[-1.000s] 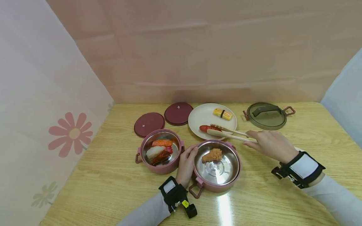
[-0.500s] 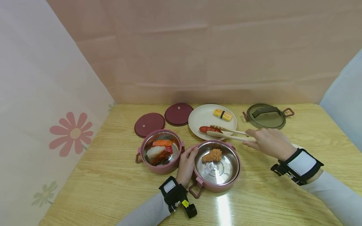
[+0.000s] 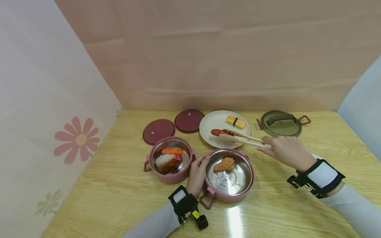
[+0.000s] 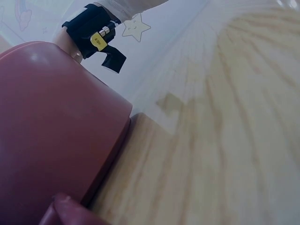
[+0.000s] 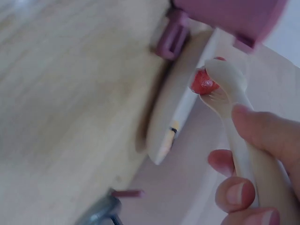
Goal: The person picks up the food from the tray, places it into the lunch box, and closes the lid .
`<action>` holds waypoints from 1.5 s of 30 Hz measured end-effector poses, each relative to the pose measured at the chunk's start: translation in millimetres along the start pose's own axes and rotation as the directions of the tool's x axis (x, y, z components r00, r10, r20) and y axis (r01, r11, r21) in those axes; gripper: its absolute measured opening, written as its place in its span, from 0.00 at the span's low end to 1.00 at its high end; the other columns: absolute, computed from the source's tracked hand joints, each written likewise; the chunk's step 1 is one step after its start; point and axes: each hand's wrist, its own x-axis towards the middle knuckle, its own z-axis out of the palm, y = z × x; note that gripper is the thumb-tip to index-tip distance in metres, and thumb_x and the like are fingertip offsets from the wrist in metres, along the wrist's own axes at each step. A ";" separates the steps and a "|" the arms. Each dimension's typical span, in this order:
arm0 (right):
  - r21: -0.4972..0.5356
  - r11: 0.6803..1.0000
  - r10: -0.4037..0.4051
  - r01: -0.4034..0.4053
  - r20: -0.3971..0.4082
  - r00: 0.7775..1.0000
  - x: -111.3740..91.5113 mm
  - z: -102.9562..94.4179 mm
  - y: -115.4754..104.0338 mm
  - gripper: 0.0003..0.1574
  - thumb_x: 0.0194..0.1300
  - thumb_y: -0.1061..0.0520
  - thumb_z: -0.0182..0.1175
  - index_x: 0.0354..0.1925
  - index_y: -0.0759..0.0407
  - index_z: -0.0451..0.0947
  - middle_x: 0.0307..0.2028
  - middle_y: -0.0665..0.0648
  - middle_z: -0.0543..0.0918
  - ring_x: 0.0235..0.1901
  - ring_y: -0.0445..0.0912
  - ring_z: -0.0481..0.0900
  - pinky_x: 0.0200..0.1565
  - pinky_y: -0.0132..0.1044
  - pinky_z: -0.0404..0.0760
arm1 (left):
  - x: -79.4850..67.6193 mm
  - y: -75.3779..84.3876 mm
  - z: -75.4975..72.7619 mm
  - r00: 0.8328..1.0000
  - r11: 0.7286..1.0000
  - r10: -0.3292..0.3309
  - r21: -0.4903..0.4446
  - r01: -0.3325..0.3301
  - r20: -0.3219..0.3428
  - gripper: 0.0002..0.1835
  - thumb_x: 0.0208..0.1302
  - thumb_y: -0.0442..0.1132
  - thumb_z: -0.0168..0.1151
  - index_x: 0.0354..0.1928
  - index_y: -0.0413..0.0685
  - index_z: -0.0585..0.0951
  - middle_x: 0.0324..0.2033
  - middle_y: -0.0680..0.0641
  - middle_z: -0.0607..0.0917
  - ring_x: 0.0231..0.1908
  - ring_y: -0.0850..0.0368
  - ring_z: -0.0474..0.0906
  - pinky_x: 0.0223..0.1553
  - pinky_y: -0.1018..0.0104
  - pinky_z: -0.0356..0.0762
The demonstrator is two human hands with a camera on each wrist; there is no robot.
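In the head view my right hand (image 3: 287, 150) holds cream serving tongs (image 3: 245, 138) with one spoon-shaped and one fork-shaped end. Between those ends is a red sausage (image 3: 218, 132), over the front part of a white plate (image 3: 208, 124); the right wrist view shows its red tip (image 5: 204, 82) caught there. My left hand (image 3: 196, 175) holds the left rim of a pink steel-lined pot (image 3: 251, 180), in which a fried chicken drumstick (image 3: 224, 164) lies. The left wrist view shows the pot's outer wall (image 4: 51, 126), but my fingers are hidden there.
A yellow food piece with a black band (image 3: 235, 122) lies on the plate. Left of my left hand stands a second pink pot (image 3: 171, 178) with several food pieces. Two maroon lids (image 3: 159, 130) lie behind it. A green lid with handles (image 3: 281, 127) is at the back right.
The tong ends have come closer around the sausage, and it has shifted up slightly over the plate. My left hand and both pots stay in place.
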 end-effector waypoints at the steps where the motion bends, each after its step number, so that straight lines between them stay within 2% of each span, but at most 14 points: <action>1: 0.001 1.000 0.003 -0.003 -0.005 1.000 -0.4 -2.4 0.2 0.17 0.62 0.49 0.65 0.41 0.61 0.80 0.15 0.44 0.72 0.14 0.35 0.64 0.12 0.32 0.64 | 0.3 0.2 0.0 1.000 1.000 -0.005 0.001 0.005 0.000 0.22 0.73 0.47 0.50 0.59 0.42 0.78 0.57 0.43 0.80 0.62 0.48 0.72 0.66 0.51 0.66; 7: 0.007 1.000 -0.018 0.019 -0.028 0.999 -3.5 -15.9 -3.4 0.12 0.63 0.49 0.64 0.36 0.56 0.78 0.14 0.42 0.65 0.13 0.33 0.59 0.13 0.28 0.59 | 1.1 0.6 -0.8 1.000 1.000 -0.025 0.004 0.025 -0.006 0.22 0.73 0.48 0.49 0.59 0.42 0.78 0.57 0.43 0.80 0.62 0.48 0.72 0.67 0.50 0.65; 11: -0.004 0.999 -0.043 0.043 -0.074 0.996 -7.2 -21.9 -7.3 0.11 0.63 0.48 0.64 0.33 0.52 0.76 0.13 0.40 0.60 0.12 0.31 0.55 0.12 0.26 0.55 | 0.8 -0.6 -0.6 1.000 1.000 -0.018 -0.004 0.018 -0.004 0.22 0.73 0.47 0.50 0.59 0.42 0.78 0.57 0.43 0.80 0.62 0.48 0.72 0.67 0.50 0.65; 20: -0.033 0.995 -0.100 0.097 -0.134 0.986 -18.7 -36.2 -17.0 0.14 0.63 0.43 0.64 0.35 0.52 0.77 0.15 0.37 0.61 0.13 0.27 0.51 0.12 0.24 0.51 | 0.1 -0.3 -0.2 1.000 1.000 0.005 -0.013 -0.005 0.013 0.22 0.73 0.47 0.49 0.59 0.41 0.78 0.57 0.43 0.80 0.62 0.48 0.72 0.67 0.51 0.65; 30: -0.058 0.992 -0.121 0.115 -0.118 0.986 -30.3 -43.7 -24.3 0.16 0.62 0.42 0.64 0.36 0.52 0.77 0.14 0.35 0.59 0.12 0.26 0.48 0.13 0.22 0.49 | -1.6 0.4 -1.2 1.000 1.000 0.017 -0.019 -0.017 0.015 0.22 0.73 0.47 0.49 0.59 0.40 0.78 0.57 0.42 0.80 0.61 0.48 0.72 0.67 0.51 0.65; 38: -0.063 0.992 -0.115 0.109 -0.112 0.987 -37.4 -47.5 -28.1 0.15 0.62 0.41 0.63 0.30 0.48 0.72 0.14 0.35 0.55 0.13 0.27 0.48 0.14 0.24 0.48 | -1.5 0.6 -1.2 1.000 1.000 0.019 -0.019 -0.018 0.018 0.23 0.73 0.47 0.49 0.60 0.39 0.77 0.57 0.42 0.80 0.62 0.48 0.71 0.67 0.50 0.64; 45: -0.048 0.994 -0.097 0.094 -0.072 0.993 -44.8 -53.5 -30.8 0.15 0.59 0.43 0.66 0.35 0.50 0.77 0.13 0.33 0.58 0.13 0.26 0.50 0.13 0.25 0.51 | -0.6 -0.5 -1.0 1.000 1.000 0.007 -0.023 -0.006 0.031 0.23 0.74 0.47 0.48 0.61 0.41 0.76 0.59 0.43 0.78 0.64 0.48 0.70 0.68 0.50 0.62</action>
